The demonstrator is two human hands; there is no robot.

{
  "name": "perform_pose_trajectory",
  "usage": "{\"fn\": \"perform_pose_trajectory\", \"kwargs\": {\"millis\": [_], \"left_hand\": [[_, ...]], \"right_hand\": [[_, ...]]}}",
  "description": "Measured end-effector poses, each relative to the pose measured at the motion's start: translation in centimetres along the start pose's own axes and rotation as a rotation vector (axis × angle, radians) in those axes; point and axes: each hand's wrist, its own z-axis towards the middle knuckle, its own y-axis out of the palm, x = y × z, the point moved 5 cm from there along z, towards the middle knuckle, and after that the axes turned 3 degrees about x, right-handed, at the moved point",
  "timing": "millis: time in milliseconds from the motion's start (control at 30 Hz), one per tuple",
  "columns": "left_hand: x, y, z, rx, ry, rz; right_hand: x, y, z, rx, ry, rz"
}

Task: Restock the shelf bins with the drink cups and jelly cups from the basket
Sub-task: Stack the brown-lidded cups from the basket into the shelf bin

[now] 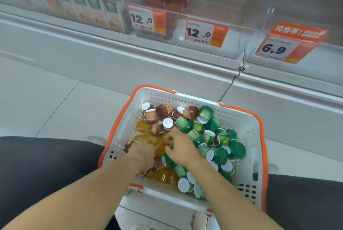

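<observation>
The orange jelly cups point(148, 137) lie in the near-left half of the white basket point(248, 129), which sits on the floor between the person's knees; brown drink cups point(154, 116) are heaped at its far-left end and green drink cups point(207, 137) fill the right half. Above and beyond, the clear shelf bins point(204, 25) carry price tags point(199, 32); one holds a few brown cups, the right-hand one looks nearly bare.

The step in hand seems to be gathering a load from the pile. It would go best if the person takes one kind at a time, grips only as many as the fingers can close around, and lifts straight up so loose neighbours do not tumble out.

Both forearms reach forward and down into the basket. The left hand point(143, 152) is buried among the jelly cups, fingers curled downward; whether they hold one cannot be told. The right hand point(181, 148) lies palm-down at the seam between jelly and green cups, its fingers point(169, 137) bent and narrow, seemingly pinching something
</observation>
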Motion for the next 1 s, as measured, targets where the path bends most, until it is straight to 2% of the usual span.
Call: {"fn": "perform_pose_trajectory", "kwargs": {"millis": [100,233,367,500,600,733,867,1000], "left_hand": [[-1.5,0.7,0.0,0.081,-0.052,0.054],[-3.9,2.4,0.2,-0.015,-0.1,-0.003],[-4.5,1.9,0.8,0.029,-0.082,-0.033],[-4.7,-0.2,0.8,0.048,-0.026,-0.063],[-5.1,-2.0,0.9,-0.01,-0.023,-0.114],[-5.6,-2.7,1.2,-0.15,-0.044,-0.217],[-5.7,-3.6,0.4,-0.261,-0.051,-0.519],[-5.5,-4.4,-0.8,-0.499,-0.069,-1.105]], "right_hand": [[-0.4,1.9,0.0,-0.1,-0.007,-0.026],[-1.4,4.1,0.2,-0.162,-0.019,-0.027],[-2.3,6.7,0.0,-0.249,-0.019,-0.014],[-2.5,9.6,-0.2,-0.26,0.007,-0.022],[-2.7,11.3,-0.2,-0.263,-0.006,-0.032],[-2.8,12.7,-0.5,-0.273,-0.04,-0.222],[-2.9,12.9,-0.6,-0.253,-0.036,-0.217],[-2.2,11.6,0.0,-0.278,0.115,0.21]]}}
